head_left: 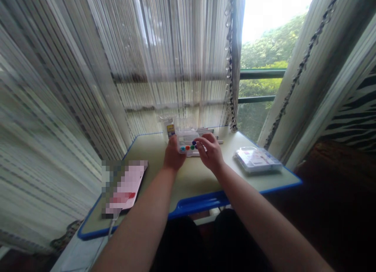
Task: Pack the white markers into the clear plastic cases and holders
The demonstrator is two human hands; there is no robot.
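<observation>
My left hand [174, 154] grips the left side of a clear plastic case [189, 138] above the desk. Along the near edge of the case sits a row of round coloured ends, like marker caps: a light blue one [182, 149], an orange-red one [187, 147] and a green one [192, 147]. At the right end of the row, the fingers of my right hand [210, 148] close on a dark blue cap [194, 143]; what it belongs to is hidden. Just behind the case lie several slim pens or markers [207, 131], partly covered by my right hand.
A clear container with a yellow label [169, 127] stands behind my left hand. To the right lies a flat clear plastic box [258, 160]. A tablet or phone with a pink screen [132, 185] and a white cable rests left on the blue-edged desk [149, 146]. String curtains hang behind.
</observation>
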